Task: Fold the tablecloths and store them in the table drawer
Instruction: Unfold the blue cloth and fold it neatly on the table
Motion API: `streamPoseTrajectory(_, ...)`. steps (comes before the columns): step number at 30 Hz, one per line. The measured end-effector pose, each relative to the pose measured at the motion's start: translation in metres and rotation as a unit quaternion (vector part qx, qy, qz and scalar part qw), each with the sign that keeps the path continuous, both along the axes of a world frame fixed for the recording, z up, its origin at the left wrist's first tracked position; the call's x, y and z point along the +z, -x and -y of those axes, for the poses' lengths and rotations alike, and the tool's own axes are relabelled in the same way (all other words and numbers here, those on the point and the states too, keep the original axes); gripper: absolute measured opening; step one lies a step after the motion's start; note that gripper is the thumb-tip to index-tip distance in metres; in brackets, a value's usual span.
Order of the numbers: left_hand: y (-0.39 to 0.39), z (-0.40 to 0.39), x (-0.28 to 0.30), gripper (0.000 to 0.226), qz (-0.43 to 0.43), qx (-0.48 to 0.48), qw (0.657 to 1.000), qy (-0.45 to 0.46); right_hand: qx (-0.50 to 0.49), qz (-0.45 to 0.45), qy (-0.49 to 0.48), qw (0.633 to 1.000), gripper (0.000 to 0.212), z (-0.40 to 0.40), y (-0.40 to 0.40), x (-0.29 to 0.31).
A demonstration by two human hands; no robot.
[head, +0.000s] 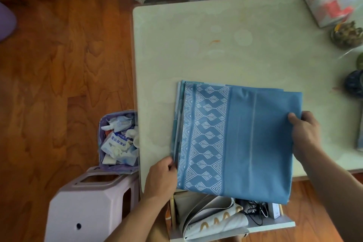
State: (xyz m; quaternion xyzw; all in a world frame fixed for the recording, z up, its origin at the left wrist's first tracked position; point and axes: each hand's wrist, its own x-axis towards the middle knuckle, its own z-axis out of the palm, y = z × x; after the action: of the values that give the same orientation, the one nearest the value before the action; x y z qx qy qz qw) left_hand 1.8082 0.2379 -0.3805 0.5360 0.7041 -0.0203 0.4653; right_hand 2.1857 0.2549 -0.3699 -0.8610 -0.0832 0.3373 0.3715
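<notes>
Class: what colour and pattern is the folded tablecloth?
Blue tablecloth, with a white geometric border band; head view.

Wooden floor (59,65), lilac stool (88,202), bin (117,139).

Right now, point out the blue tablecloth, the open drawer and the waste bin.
blue tablecloth (259,143): head view, plain blue panel.
open drawer (275,224): head view, front edge.
waste bin (102,124): head view, left rim.

A folded blue tablecloth (245,139) of smooth, matt woven cloth, with a white printed geometric border. It lies on a pale table top (196,45) with a smooth, slightly glossy, marbled finish. The floor (64,65) is polished, grained orange wood. A lilac stool (88,206) looks like smooth moulded plastic. The waste bin (117,139) holds crumpled paper.
</notes>
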Motion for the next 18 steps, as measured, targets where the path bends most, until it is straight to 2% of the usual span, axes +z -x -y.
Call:
streamPoseTrajectory(3,0.008,0.009,0.005,0.033,0.02,0.039,0.999,0.012,0.015,0.002,0.005,1.0,0.009,-0.006,0.006,0.002)
streamPoseTrajectory(5,0.01,0.013,0.005,0.032,0.011,0.037,0.999,0.0,0.043,0.019,0.013,0.999,0.015,-0.009,0.009,0.001)
streamPoseTrajectory(9,0.003,0.026,0.005,0.006,0.028,0.092,0.994,-0.052,0.096,0.064,0.048,0.992,0.022,-0.017,0.005,-0.004)
streamPoseTrajectory(10,0.002,0.032,0.006,0.006,0.032,0.114,0.991,-0.062,0.107,0.07,0.054,0.99,0.024,-0.018,0.004,-0.004)
streamPoseTrajectory(16,0.007,0.063,0.004,0.026,0.074,0.186,0.976,-0.085,0.134,0.07,0.034,0.988,0.016,-0.025,0.006,-0.003)
streamPoseTrajectory(18,0.01,0.065,-0.001,0.024,0.072,0.197,0.974,-0.08,0.134,0.062,0.023,0.989,0.018,-0.027,0.005,-0.004)
